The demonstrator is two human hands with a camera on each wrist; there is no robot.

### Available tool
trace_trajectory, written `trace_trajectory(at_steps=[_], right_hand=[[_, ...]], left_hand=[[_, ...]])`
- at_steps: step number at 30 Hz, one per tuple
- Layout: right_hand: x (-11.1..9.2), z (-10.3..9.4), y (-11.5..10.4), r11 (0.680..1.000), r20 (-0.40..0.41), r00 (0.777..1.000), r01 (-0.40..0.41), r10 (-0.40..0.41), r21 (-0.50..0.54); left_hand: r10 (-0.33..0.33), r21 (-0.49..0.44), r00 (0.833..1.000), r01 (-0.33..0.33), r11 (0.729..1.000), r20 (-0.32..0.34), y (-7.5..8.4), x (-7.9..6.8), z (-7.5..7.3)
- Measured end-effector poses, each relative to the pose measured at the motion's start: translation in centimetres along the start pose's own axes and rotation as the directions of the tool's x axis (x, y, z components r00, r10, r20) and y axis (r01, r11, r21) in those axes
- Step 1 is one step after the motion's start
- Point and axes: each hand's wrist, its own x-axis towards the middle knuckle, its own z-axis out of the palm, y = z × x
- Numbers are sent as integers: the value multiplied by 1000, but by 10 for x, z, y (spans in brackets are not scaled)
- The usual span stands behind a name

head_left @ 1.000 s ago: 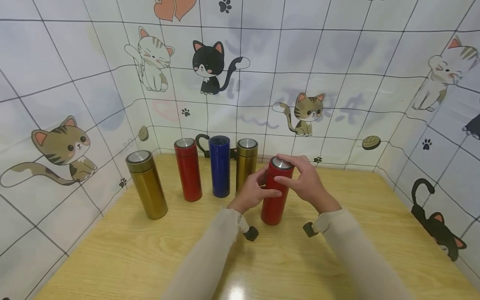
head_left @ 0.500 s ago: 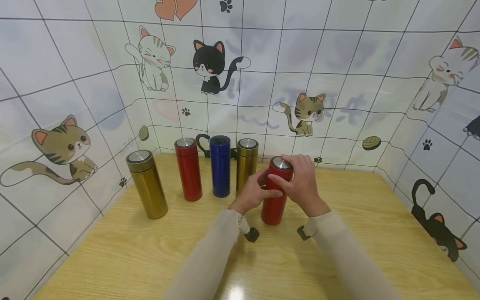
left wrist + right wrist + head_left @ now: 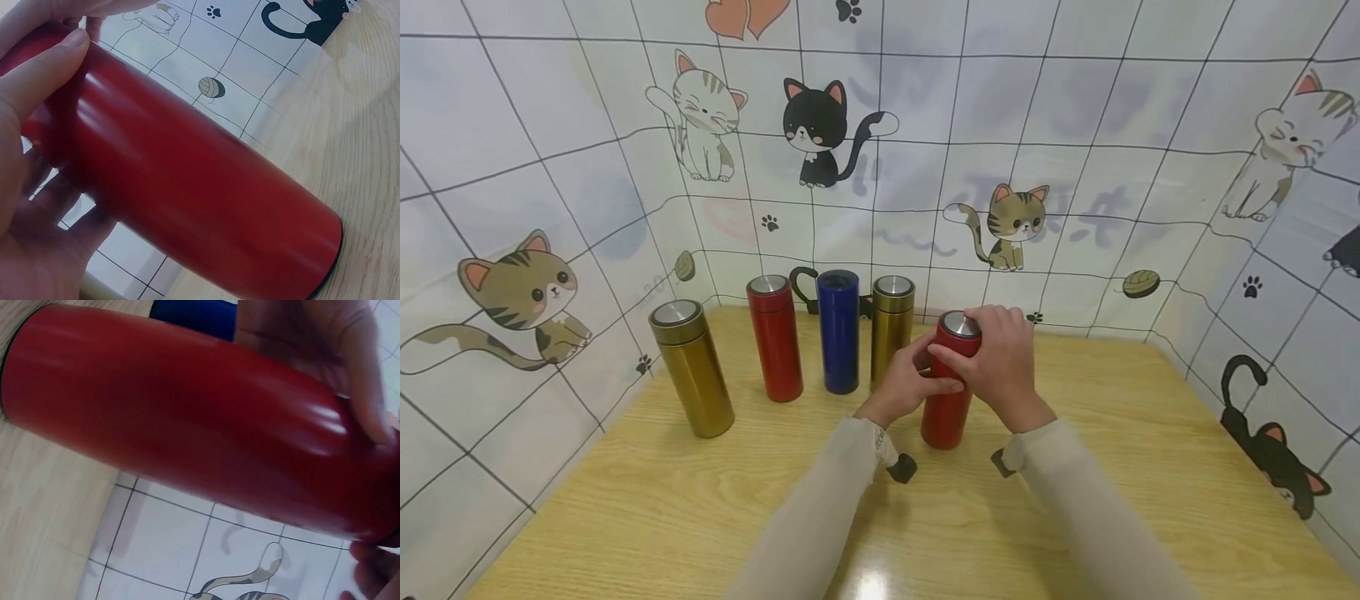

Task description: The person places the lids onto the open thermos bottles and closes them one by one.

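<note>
A red thermos flask (image 3: 946, 421) with a silver-topped lid (image 3: 961, 323) stands on the table. My left hand (image 3: 904, 388) grips its upper body from the left, the thumb across the front. My right hand (image 3: 1002, 365) grips the lid from the right, its fingers behind the rim and its thumb in front. In the left wrist view the left hand (image 3: 40, 247) wraps the flask near its top, with part of the right hand above it. Left-hand fingers (image 3: 359, 369) show against the flask in the right wrist view; the lid is mostly cut off there.
To the left, a gold flask (image 3: 698, 379), another red flask (image 3: 777, 350), a blue flask (image 3: 840, 342) without a visible silver top and a second gold flask (image 3: 891, 321) stand upright. The wooden table (image 3: 662, 517) meets a cat-patterned wall covering (image 3: 1075, 108).
My right hand has turned and shifted left around the lid, its wrist moving inward. The left hand and the flask's base stay in place.
</note>
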Motion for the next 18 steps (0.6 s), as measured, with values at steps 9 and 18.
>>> trace_trajectory(at_steps=[9, 18], right_hand=[[14, -20, -2, 812, 490, 859, -388, 148, 436], [18, -33, 31, 629, 660, 747, -475, -82, 616]], left_hand=[[-39, 9, 998, 38, 999, 44, 3, 1, -6], [-69, -15, 994, 70, 997, 84, 3, 3, -10]])
